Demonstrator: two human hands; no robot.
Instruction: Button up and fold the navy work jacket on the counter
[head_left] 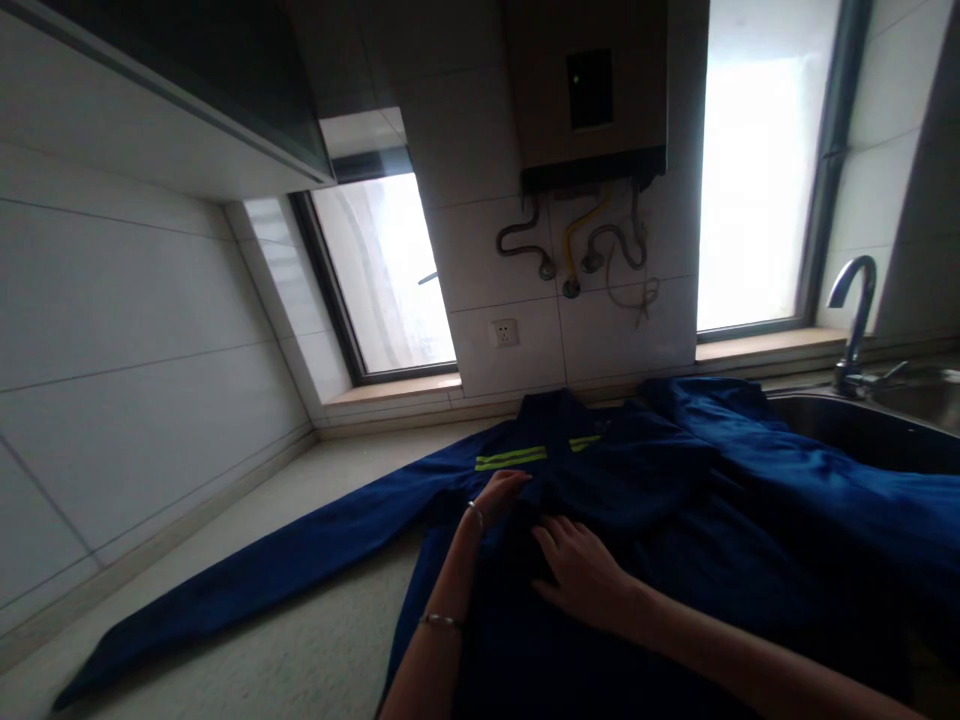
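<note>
A dark blue work jacket [630, 490] with yellow-green stripes across the chest lies spread front up, collar towards the wall. One sleeve [285, 555] stretches out to the left. My left hand [504, 492], with bracelets on its wrist and forearm, is at the front of the jacket just below the stripe, its fingers drawn together on the cloth. Slightly lower and to the right, my right hand [581, 562] rests on the jacket front, thumb apart from the fingers. Dim light hides the detail of the cloth under both hands.
The jacket lies on a pale countertop [337, 620]. To the right, its other side reaches a sink [817, 425] with a curved tap [859, 310]. A water heater [592, 90] with pipes hangs on the tiled wall above a socket [505, 333]. A cabinet [172, 100] overhangs at upper left.
</note>
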